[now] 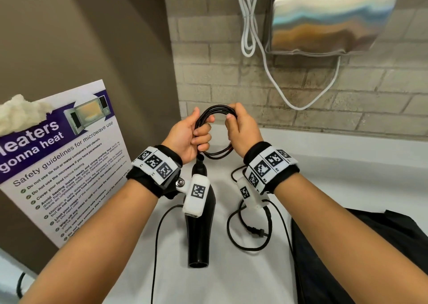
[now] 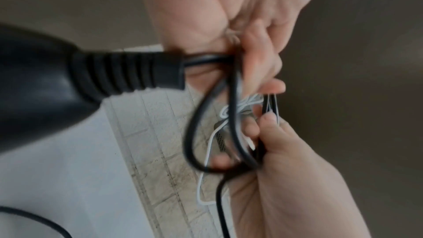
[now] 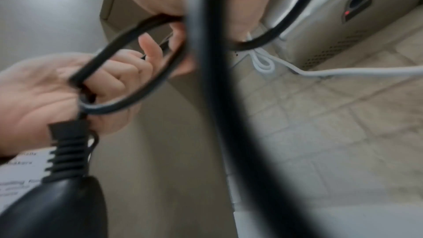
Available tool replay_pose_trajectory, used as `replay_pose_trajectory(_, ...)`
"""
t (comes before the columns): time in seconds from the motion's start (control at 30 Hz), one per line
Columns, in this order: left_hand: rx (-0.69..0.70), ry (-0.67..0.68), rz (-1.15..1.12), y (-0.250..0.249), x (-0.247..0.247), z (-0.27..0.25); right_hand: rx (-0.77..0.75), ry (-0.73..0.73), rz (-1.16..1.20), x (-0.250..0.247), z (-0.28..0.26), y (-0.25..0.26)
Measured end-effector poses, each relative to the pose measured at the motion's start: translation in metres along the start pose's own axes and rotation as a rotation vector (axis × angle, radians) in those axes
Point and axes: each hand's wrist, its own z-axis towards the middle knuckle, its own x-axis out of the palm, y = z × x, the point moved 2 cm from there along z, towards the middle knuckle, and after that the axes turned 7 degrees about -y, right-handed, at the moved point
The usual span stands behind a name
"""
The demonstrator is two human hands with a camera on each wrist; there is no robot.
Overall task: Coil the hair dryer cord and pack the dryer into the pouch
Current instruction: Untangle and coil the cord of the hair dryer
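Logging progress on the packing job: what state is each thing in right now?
Cord: partly coiled, loops held in both hands, the rest loose.
Plug: unplugged, lying on the counter.
Dryer: unpacked, hanging from its cord.
Pouch: on the counter, no dryer in it.
Left hand: grips coil.
Right hand: grips coil.

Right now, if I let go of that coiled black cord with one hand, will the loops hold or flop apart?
Probably spring loose: the coil has no tie, and only the left hand and right hand hold its loops together. The uncoiled cord lies in loose curves on the counter, so it looks floppy.
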Motion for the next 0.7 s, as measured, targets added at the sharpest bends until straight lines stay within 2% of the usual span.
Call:
replay_pose_trajectory(0.07,0.061,-0.053,-0.049,0.002,-0.001,0.002,0.041,0.001,-0.028,0.006,-0.002,-0.004)
replay_pose_trajectory(0.13,0.090,-0.064,-0.110,0.004,-0.002,0.003,0.154,0.014,-0.063,0.015,-0.005,-0.010)
replay_pose_trajectory(0.27,0.058,-0.046,-0.129,0.003,-0.004,0.002,0.321,0.030,-0.097,0.019,-0.007,-0.013)
replay_pose_trajectory(0.43,-0.016,-0.032,-0.026,-0.005,-0.006,-0.002,0.274,0.063,-0.121,0.009,0.001,-0.006)
replay_pose_trajectory(0.57,0.016,-0.057,0.125,-0.003,0.000,-0.003,0.228,0.070,-0.142,0.011,0.004,-0.002)
replay_pose_trajectory(0.7,0.014,-0.050,0.024,-0.001,-0.002,-0.002,0.188,0.111,-0.058,0.009,-0.002,-0.002)
